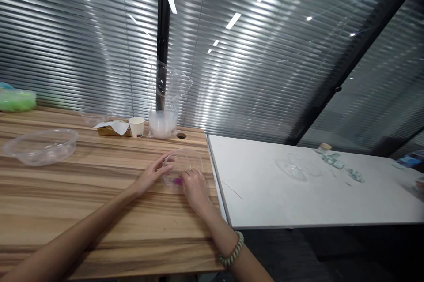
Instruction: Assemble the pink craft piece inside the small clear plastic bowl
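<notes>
"Where is the clear bowl (184, 157)?"

"On the wooden table (132, 229), near its right edge, between the two hands."

"What is the left hand (153, 174) doing?"

"It touches the bowl's left side, thumb apart from the fingers; I cannot tell whether it clamps the wall."

"And the right?"

"The right hand (194, 186) reaches over the near right side with its fingers bent, next to a purple piece (178, 181) low in the bowl (too small and blurred to name). Whether they pinch it, I cannot tell."

"Anything around?"

"A paper cup (137, 127) stands behind, between a tissue box (114, 130) and a plastic bag (163, 123) of stacked containers. A larger clear basin (49, 153) sits well to the left."
</notes>
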Action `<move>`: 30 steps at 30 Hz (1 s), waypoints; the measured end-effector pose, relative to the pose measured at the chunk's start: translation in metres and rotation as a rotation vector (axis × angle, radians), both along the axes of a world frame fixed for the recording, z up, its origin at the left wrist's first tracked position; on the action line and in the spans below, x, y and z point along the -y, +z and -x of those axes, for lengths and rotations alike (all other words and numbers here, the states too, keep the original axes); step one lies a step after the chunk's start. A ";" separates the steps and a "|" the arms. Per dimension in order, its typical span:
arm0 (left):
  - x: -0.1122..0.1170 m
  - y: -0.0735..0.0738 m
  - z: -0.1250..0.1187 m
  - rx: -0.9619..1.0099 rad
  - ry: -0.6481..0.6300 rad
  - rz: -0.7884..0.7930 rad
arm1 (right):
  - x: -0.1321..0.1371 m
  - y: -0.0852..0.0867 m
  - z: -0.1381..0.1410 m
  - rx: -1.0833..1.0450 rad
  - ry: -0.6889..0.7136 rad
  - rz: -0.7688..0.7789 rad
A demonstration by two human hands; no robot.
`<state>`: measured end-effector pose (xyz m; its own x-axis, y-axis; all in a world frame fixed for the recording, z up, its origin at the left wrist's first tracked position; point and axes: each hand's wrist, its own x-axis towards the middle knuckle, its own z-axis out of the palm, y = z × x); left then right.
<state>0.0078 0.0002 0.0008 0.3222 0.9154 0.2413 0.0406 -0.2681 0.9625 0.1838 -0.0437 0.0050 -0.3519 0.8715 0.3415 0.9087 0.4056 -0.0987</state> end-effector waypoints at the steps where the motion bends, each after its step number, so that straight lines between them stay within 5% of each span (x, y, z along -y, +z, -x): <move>1: 0.000 0.000 0.000 -0.002 0.001 0.001 | 0.000 0.000 0.000 -0.002 0.001 0.000; 30: 0.002 0.002 -0.001 0.005 0.039 0.027 | 0.000 -0.001 -0.002 -0.064 0.036 -0.050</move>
